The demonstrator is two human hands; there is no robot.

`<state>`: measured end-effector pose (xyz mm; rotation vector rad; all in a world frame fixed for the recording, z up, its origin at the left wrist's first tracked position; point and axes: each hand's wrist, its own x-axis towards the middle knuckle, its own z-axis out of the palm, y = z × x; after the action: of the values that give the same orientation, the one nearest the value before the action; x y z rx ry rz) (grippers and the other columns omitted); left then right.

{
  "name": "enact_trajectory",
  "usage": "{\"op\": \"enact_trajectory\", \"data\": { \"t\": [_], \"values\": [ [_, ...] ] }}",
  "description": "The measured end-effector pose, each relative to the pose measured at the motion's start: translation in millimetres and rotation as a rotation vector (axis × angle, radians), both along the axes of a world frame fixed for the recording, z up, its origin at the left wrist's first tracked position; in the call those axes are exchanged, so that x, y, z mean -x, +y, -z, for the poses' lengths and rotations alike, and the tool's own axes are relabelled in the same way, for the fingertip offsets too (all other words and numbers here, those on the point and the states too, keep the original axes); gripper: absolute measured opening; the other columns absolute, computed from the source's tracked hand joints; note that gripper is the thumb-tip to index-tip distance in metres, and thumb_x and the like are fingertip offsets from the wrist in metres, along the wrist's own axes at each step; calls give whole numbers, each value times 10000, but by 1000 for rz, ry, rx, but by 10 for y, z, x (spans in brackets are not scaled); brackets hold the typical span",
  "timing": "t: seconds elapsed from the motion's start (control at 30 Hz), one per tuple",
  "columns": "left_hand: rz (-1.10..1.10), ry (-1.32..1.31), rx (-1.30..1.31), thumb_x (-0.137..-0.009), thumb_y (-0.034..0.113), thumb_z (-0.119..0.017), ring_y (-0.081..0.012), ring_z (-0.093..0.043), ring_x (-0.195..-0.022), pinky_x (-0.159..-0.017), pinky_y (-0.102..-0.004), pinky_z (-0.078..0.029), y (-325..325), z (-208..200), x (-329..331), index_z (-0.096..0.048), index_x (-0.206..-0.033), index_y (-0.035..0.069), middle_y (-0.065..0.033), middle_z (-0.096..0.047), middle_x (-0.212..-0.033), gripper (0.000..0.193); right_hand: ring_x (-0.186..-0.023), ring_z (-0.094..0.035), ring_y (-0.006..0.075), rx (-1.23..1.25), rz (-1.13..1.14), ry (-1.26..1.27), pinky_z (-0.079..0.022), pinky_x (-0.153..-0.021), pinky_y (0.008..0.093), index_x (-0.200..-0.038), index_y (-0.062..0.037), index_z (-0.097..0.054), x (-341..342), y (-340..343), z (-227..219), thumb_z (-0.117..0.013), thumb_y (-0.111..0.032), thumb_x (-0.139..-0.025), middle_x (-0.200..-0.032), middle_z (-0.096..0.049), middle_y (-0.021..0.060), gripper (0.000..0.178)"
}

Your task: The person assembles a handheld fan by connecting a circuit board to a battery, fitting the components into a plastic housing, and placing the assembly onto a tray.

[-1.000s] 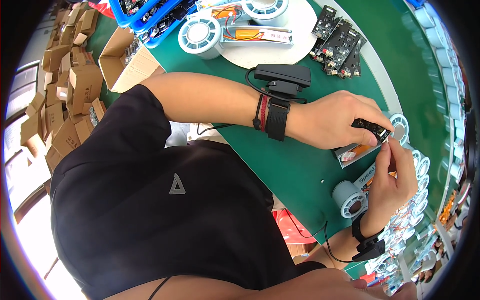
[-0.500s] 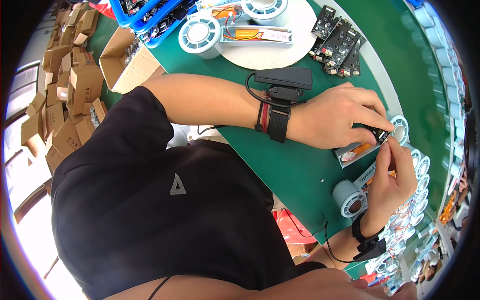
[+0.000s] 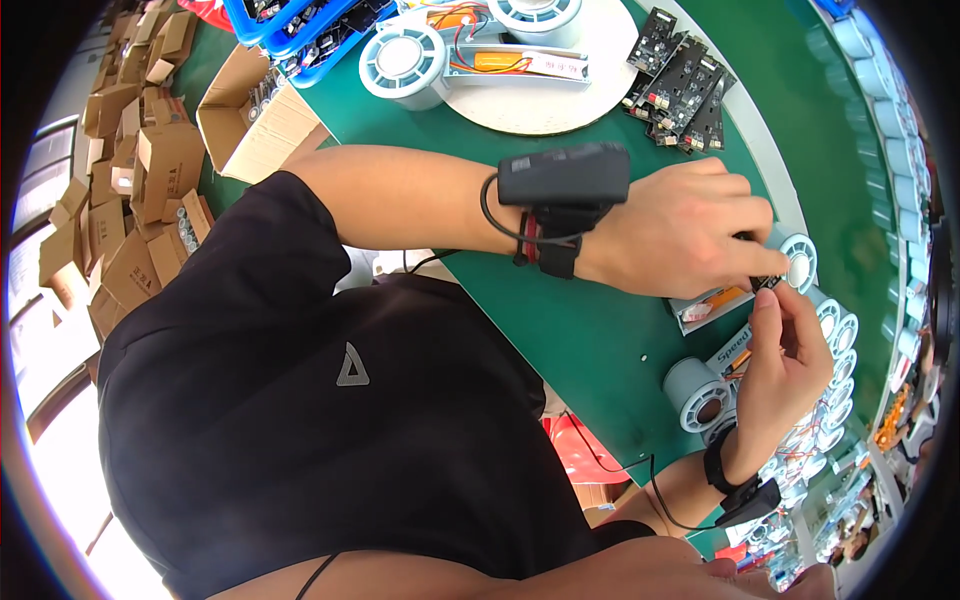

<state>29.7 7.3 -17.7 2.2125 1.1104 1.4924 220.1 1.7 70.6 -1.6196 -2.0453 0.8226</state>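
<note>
My left hand (image 3: 690, 230) is closed, palm down, around a small black circuit board (image 3: 766, 283), mostly hidden by its fingers. From below, my right hand (image 3: 790, 345) pinches the board's exposed end between thumb and fingers; whether a plug or wire is also in that pinch is hidden. Beneath the hands lies a pale blue housing (image 3: 694, 316) with an orange battery (image 3: 722, 298) in its trough and a round end (image 3: 797, 262). Nearer my right wrist sits another pale blue housing with a round end (image 3: 698, 396), partly covered by my right hand.
On a white round board (image 3: 530, 115) lie open housings (image 3: 405, 65) with batteries and wires. Several black circuit boards (image 3: 680, 90) are piled beside it on the green table (image 3: 560, 340). Blue bins (image 3: 335, 50) and cardboard boxes (image 3: 165, 170) stand left. Many housings (image 3: 835, 400) line the right.
My left hand has rolled slightly and its fingers have closed further over the circuit board, so less of it shows. My right hand stays nearly in place at the board's end.
</note>
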Motion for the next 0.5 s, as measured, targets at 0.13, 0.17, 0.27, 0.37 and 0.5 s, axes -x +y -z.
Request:
{"op": "enact_trajectory", "data": {
  "t": [0.13,0.17,0.27,0.37,0.5],
  "values": [
    [87,-29,93,-833,193,-770,-199,-584,-877,-815,-353,-414,-43,26,95,-709,-1182,158,2,-598,-965,356,-618,-557,65,14,144,-29,-409,-510,212,-1083,11,-726,107,-54,-211,-688,-50,-955,-734,-643,10,148],
    [88,-31,93,-833,193,-770,-199,-584,-877,-815,-353,-414,-48,24,107,-709,-1182,158,2,-598,-965,356,-618,-557,65,14,144,-31,-409,-510,212,-1083,11,-726,90,-49,-188,-688,-50,-955,-734,-643,10,148],
    [116,46,100,-833,212,-779,-200,-578,-913,-823,-346,-411,-45,13,138,-705,-1204,158,-8,-597,-978,382,-592,-570,70,161,145,15,-441,-499,219,-1159,2,-712,20,-2,-44,-676,-73,-971,-741,-657,22,206],
    [149,49,123,-842,198,-773,-201,-580,-937,-838,-345,-413,-36,25,167,-703,-1213,160,-13,-602,-1000,379,-578,-563,67,308,159,52,-428,-490,212,-1182,-6,-700,23,54,-41,-657,-94,-991,-750,-650,19,215],
    [211,-1,169,-864,177,-754,-217,-593,-978,-870,-345,-415,-1,44,154,-701,-1224,162,-15,-612,-1035,364,-548,-563,72,430,145,184,-423,-467,209,-1179,-7,-693,-46,106,47,-637,-127,-1011,-752,-649,23,214]
  ]
}}
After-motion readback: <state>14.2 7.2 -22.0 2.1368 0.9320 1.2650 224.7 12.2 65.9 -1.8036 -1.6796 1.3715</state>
